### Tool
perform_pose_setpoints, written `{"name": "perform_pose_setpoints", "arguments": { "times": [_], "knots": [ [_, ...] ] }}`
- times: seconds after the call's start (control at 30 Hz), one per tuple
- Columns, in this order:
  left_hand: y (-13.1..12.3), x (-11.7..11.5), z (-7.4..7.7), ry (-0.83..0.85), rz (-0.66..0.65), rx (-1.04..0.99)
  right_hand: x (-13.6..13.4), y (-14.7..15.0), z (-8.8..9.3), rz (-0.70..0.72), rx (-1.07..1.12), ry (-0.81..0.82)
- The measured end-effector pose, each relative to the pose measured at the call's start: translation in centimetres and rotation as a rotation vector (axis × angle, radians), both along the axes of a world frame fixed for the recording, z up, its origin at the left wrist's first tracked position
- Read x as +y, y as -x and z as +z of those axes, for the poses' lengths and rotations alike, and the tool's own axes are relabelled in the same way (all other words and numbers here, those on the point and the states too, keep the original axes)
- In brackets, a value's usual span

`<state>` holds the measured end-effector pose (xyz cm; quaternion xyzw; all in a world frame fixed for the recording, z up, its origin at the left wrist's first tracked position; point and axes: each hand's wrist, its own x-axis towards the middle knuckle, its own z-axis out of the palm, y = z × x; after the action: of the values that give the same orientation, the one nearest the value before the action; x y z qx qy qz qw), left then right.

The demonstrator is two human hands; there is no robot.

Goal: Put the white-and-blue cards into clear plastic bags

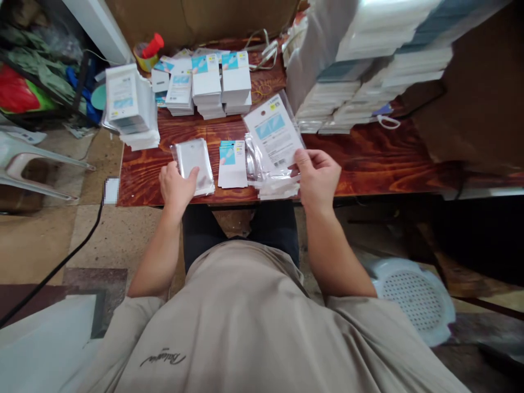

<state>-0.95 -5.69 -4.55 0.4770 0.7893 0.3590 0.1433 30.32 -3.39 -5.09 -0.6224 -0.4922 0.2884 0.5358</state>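
My right hand (320, 177) pinches the lower right edge of a white printed card in a clear plastic bag (273, 131). This bagged card is tilted over a pile of bagged cards (278, 190) at the table's front edge. At the left, my left hand (178, 185) rests on a stack of clear plastic bags (193, 161), its thumb spread away from the fingers. Between the two hands lies a small stack of blue and white cards (233, 166). Part of the pile under the held card is hidden.
Several stacks of cards (207, 84) stand along the back of the wooden table (360, 158). A tall stack of bagged cards (130, 103) sits at the left edge. High piles of plastic packs (344, 93) rise at the right. A plastic stool (413, 300) is beside me.
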Motion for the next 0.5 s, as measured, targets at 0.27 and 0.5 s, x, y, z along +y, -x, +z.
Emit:
{"name": "perform_pose_setpoints", "arguments": {
  "times": [0.27, 0.5],
  "knots": [
    [3.8, 1.9, -0.9, 0.34, 0.012, 0.127, -1.4, 4.5, 0.2, 0.404, -0.852, -0.244],
    [4.5, 1.2, -0.4, 0.213, -0.054, 0.132, 0.6, 9.6, 1.8, 0.992, -1.282, -0.03]
  ]
}}
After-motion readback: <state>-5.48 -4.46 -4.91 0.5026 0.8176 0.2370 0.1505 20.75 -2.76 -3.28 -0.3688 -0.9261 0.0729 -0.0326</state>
